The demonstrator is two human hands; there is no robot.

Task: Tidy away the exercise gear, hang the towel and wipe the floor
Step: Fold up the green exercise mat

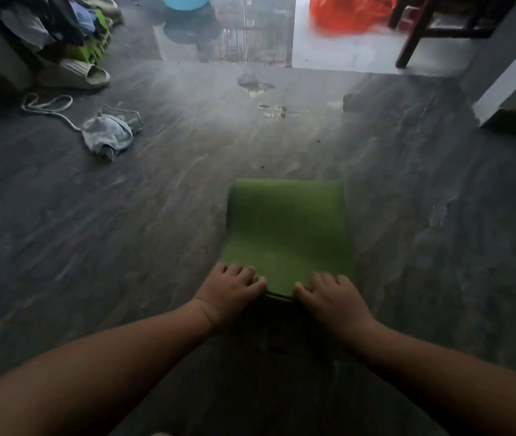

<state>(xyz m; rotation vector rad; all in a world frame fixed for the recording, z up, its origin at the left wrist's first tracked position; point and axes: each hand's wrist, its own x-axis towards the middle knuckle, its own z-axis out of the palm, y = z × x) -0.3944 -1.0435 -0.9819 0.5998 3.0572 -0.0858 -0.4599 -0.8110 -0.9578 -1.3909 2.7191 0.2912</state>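
Floor (124, 231): I see dark boards all round the fingers, with a wet patch (255, 84) well ahead of them, so I judge the wiping not yet done.
Mat (286, 228): green, its flat stretch running straight out from my fingertips; the near end is a dark roll right under them. I judge the rolling well on, with one short stretch left.
Bag (349, 14): orange, far ahead and right of the fingers; I cannot tell what is in it.
Tub (184, 1): blue, far ahead and left; its inside is out of view.
Left hand (231, 294): palm down, fingers (239, 272) curled loosely over the roll's left end, pressing, not closed round it.
Right hand (333, 297): the same on the right end.
Towel (109, 135): pale, crumpled, well ahead and left of the left fingers; not hung.
Rope (47, 105): white, beside the towel, not put away.
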